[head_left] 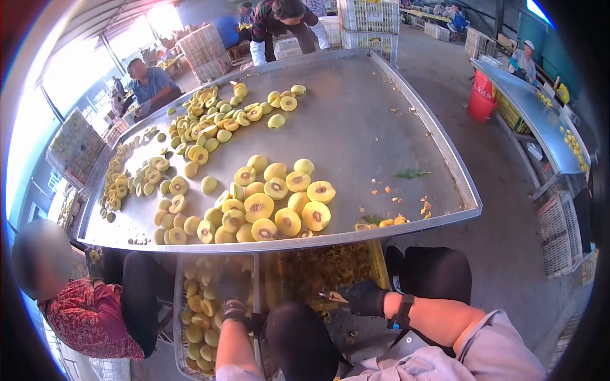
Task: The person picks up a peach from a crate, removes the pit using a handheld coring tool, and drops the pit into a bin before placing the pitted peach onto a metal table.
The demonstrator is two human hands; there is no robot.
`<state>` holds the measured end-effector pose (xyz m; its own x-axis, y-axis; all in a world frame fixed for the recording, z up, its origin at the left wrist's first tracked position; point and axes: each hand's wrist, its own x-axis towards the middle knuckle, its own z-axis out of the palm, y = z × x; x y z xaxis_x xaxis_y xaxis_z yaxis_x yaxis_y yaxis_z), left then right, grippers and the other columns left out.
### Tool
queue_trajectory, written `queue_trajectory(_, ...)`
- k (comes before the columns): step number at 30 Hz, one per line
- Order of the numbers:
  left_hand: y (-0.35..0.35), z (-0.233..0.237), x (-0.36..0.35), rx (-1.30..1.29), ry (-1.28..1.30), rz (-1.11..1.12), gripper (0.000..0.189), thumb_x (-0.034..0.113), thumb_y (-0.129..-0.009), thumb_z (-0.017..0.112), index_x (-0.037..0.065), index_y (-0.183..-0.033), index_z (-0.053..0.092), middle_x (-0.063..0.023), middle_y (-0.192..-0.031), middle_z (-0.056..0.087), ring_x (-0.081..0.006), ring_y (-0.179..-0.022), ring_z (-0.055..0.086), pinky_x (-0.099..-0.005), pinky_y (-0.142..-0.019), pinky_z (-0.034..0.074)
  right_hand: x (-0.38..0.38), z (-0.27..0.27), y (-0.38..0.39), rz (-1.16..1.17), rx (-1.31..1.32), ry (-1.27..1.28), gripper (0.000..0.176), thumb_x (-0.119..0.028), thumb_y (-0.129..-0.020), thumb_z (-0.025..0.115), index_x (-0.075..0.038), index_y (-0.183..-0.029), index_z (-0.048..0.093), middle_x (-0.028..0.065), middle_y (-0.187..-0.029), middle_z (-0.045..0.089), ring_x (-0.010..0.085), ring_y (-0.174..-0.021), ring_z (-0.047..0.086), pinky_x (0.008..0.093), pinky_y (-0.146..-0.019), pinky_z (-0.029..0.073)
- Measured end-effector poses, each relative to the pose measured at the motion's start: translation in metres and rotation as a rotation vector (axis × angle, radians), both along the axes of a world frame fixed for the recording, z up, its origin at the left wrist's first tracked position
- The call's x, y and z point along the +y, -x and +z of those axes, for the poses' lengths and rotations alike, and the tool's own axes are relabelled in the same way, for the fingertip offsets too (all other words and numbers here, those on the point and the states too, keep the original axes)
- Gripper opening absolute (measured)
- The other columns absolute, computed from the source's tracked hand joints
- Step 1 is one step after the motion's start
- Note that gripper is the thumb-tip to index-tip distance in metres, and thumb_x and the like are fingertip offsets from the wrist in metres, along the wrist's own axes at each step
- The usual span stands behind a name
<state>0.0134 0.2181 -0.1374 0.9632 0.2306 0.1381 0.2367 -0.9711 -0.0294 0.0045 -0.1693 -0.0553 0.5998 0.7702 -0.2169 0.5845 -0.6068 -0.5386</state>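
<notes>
At the lower centre, my right hand [365,297], in a dark glove, is closed round a small tool [333,296] whose tip points left over a yellow crate [380,267] of brown scraps. My left hand [235,309], also gloved, is over the right side of a pale crate [180,317] filled with halved yellow-green fruit [196,317]. Its fingers are too dark and blurred to make out. Above both crates, many fruit halves [259,207], several showing brown centres, lie on the near part of the metal table [343,114].
A person in a red patterned top [89,317] sits close at the left. Two others are at the table's far side. Scraps and a green leaf [412,173] lie on its right part. Stacked crates [368,28] stand behind; another metal table [521,95] is at the right.
</notes>
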Motion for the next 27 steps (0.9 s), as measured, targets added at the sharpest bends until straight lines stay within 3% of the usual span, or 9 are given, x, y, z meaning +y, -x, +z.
queue_trajectory(2, -0.003, -0.007, 0.005, -0.039, 0.033, -0.074, 0.064, 0.045, -0.083, 0.054, 0.005, -0.132, 0.042, -0.0226, -0.13, 0.045, -0.0374, -0.122, 0.04, -0.0446, -0.103, 0.031, -0.001, -0.009, 0.001, -0.019, 0.053, 0.015, 0.043, -0.016, -0.073, 0.062, -0.004, -0.112, 0.049, 0.0213, -0.09, 0.063, 0.0365, -0.084, 0.062, 0.046, -0.07, 0.047)
queue_trajectory(6, 0.01, -0.018, 0.049, -0.288, 1.053, 0.233, 0.046, 0.029, -0.089, 0.052, 0.002, -0.126, 0.048, -0.0216, -0.123, 0.05, -0.0331, -0.113, 0.049, -0.0386, -0.096, 0.039, 0.004, 0.037, -0.003, -0.037, 0.124, 0.09, 0.041, -0.015, -0.074, 0.061, -0.003, -0.112, 0.048, 0.0216, -0.087, 0.063, 0.0371, -0.082, 0.062, 0.0471, -0.068, 0.046)
queue_trajectory(8, 0.018, -0.01, 0.068, -0.114, 0.176, 0.274, 0.039, 0.023, -0.091, 0.052, 0.0, -0.122, 0.05, -0.0197, -0.12, 0.052, -0.0307, -0.109, 0.051, -0.036, -0.092, 0.043, 0.002, 0.041, -0.001, -0.046, 0.107, 0.031, 0.038, -0.018, -0.078, 0.06, -0.003, -0.11, 0.049, 0.0218, -0.087, 0.063, 0.0372, -0.081, 0.062, 0.0469, -0.067, 0.046)
queue_trajectory(10, 0.022, -0.002, 0.071, -0.3, -0.109, 0.302, 0.036, 0.02, -0.092, 0.052, -0.001, -0.12, 0.052, -0.0181, -0.118, 0.054, -0.0289, -0.107, 0.052, -0.0354, -0.089, 0.044, -0.001, 0.042, 0.001, -0.074, 0.087, -0.065, 0.034, -0.021, -0.081, 0.059, -0.003, -0.109, 0.049, 0.022, -0.086, 0.063, 0.0376, -0.08, 0.061, 0.0466, -0.066, 0.046)
queue_trajectory(12, 0.008, 0.059, 0.029, -0.85, 0.211, 0.32, 0.035, 0.02, -0.091, 0.054, -0.002, -0.118, 0.053, -0.0168, -0.115, 0.056, -0.0277, -0.107, 0.052, -0.0366, -0.089, 0.044, -0.004, 0.043, 0.003, -0.129, 0.064, -0.197, 0.032, -0.025, -0.085, 0.057, -0.003, -0.107, 0.049, 0.022, -0.084, 0.063, 0.0382, -0.079, 0.061, 0.0462, -0.065, 0.046)
queue_trajectory(15, -0.027, 0.132, -0.031, -0.971, 0.356, -0.007, 0.037, 0.019, -0.089, 0.058, -0.004, -0.118, 0.052, -0.0162, -0.113, 0.057, -0.0272, -0.105, 0.053, -0.0362, -0.09, 0.044, -0.007, 0.038, 0.005, -0.168, -0.022, -0.336, 0.032, -0.031, -0.088, 0.054, -0.004, -0.104, 0.05, 0.0217, -0.082, 0.062, 0.0389, -0.077, 0.061, 0.0459, -0.064, 0.046)
queue_trajectory(16, -0.037, 0.155, -0.058, -0.854, 0.649, -0.014, 0.037, 0.017, -0.089, 0.056, -0.002, -0.12, 0.051, -0.0172, -0.115, 0.055, -0.0294, -0.107, 0.052, -0.0366, -0.091, 0.043, -0.008, 0.037, 0.005, -0.183, -0.034, -0.36, 0.033, -0.033, -0.089, 0.053, -0.004, -0.103, 0.05, 0.0215, -0.081, 0.062, 0.0391, -0.076, 0.061, 0.0459, -0.063, 0.046)
queue_trajectory(18, -0.064, 0.177, -0.098, -0.706, 0.662, -0.168, 0.035, 0.016, -0.088, 0.057, -0.001, -0.119, 0.051, -0.0175, -0.115, 0.055, -0.0293, -0.107, 0.053, -0.0358, -0.089, 0.043, -0.011, 0.041, 0.003, -0.227, 0.056, -0.362, 0.033, -0.034, -0.088, 0.053, -0.004, -0.101, 0.05, 0.0211, -0.08, 0.062, 0.0392, -0.075, 0.061, 0.0459, -0.063, 0.046)
queue_trajectory(27, -0.181, 0.166, -0.144, 0.292, 0.055, -0.314, 0.057, 0.036, -0.079, 0.062, 0.013, -0.128, 0.045, -0.0154, -0.121, 0.055, -0.0329, -0.113, 0.05, -0.0426, -0.097, 0.039, -0.029, 0.046, -0.008, -0.348, 0.137, -0.479, 0.028, -0.031, -0.084, 0.058, -0.007, -0.096, 0.052, 0.0171, -0.072, 0.061, 0.0366, -0.066, 0.061, 0.0463, -0.056, 0.045)
